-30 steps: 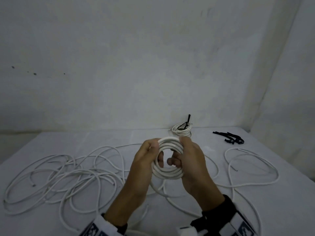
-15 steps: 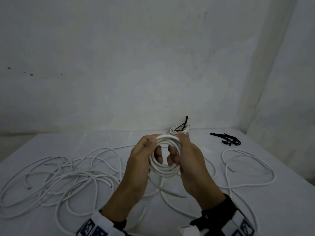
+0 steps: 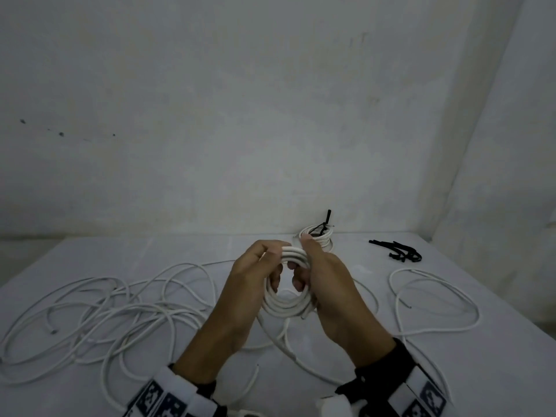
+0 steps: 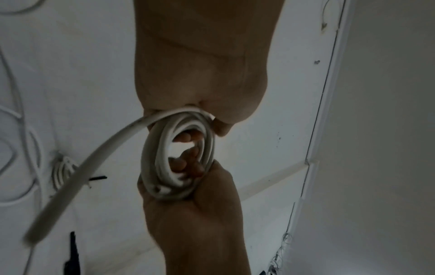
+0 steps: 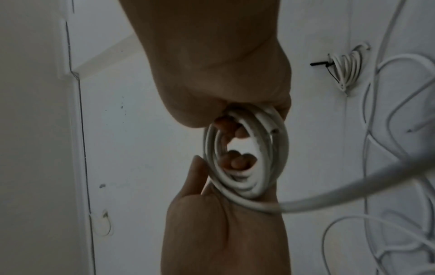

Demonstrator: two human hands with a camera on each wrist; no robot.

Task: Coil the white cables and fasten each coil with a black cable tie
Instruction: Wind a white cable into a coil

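Both hands hold one white cable coil upright above the table. The left hand grips its left side, fingers curled through the centre; the right hand grips its right side likewise. A loose cable tail hangs from the coil. A tied coil and spare black cable ties lie farther back.

a bare, plain room set up as a work corner: a white tabletop pushed into the corner of unpainted whitish walls, with loose cables and ties lying on the tabletop.
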